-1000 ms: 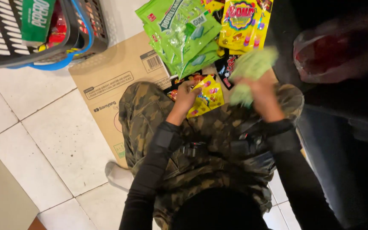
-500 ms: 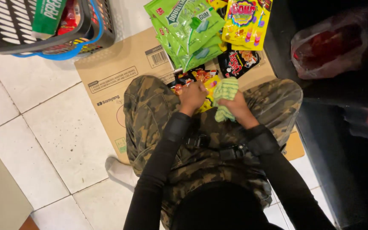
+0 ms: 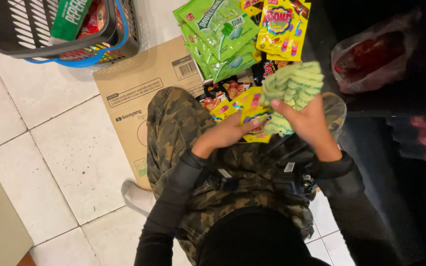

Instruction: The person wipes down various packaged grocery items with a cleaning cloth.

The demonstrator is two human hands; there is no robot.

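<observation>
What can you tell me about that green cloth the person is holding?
The green cloth looks soft and ribbed, light green with paler stripes, bunched into loose folds. The right hand grips its lower part, thumb pressed across the front, so it stands up above the lap. The left hand sits just beside it, over yellow snack packets.

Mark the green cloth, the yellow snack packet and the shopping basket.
green cloth [image 3: 294, 86], head view, on its folded middle.
yellow snack packet [image 3: 253, 112], head view, on its front face.
shopping basket [image 3: 6, 29], head view, on its slotted wall.

Right hand [image 3: 307, 123] lifted the stack of green packets [image 3: 292, 91] up and right, left hand [image 3: 230, 132] now reaching onto yellow candy packs [image 3: 248, 112]
</observation>
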